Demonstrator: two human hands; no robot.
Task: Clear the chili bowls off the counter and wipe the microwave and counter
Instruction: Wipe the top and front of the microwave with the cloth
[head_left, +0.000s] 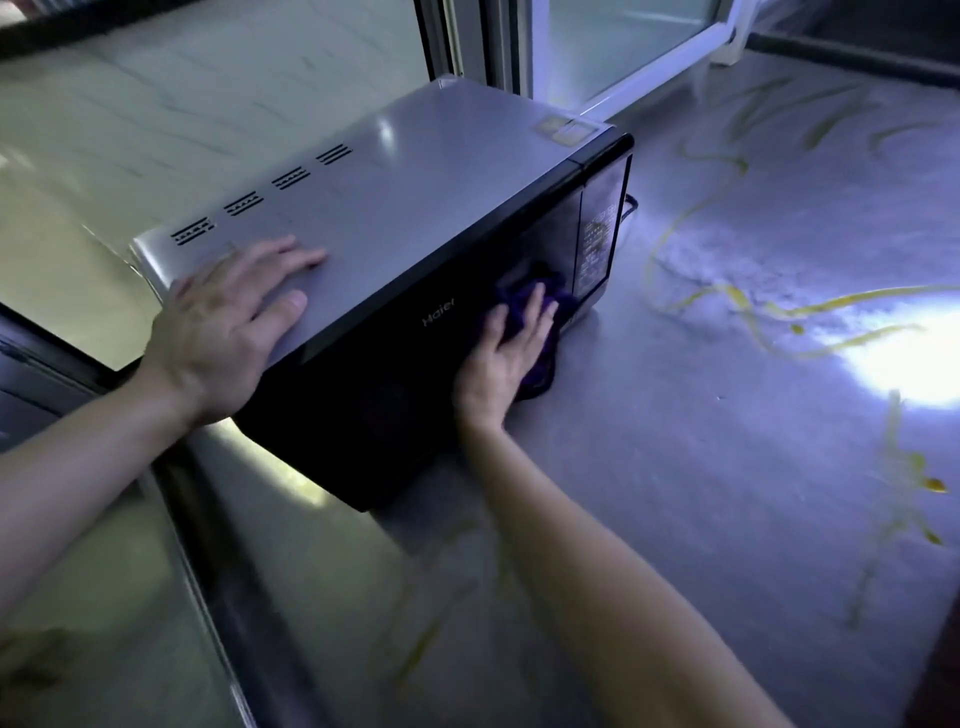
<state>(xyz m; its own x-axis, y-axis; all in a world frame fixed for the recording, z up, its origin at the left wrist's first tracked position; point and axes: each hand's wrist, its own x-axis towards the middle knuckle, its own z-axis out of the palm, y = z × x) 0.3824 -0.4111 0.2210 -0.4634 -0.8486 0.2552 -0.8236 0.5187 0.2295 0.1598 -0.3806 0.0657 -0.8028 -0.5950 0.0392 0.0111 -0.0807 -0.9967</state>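
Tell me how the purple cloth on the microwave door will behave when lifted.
The cloth is bunched in soft folds under the right hand, so it will probably go limp and droop. It barely outsizes the hand, so it is likely light. Pressed against the glossy door of the microwave, it probably slides easily, and may drop if the hand lets go.

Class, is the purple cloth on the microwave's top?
No, the right hand presses the purple cloth against the front door of the microwave.

Left hand (221, 338) steadies microwave (415, 208); right hand (501, 358) presses purple cloth (540, 306) against its door.
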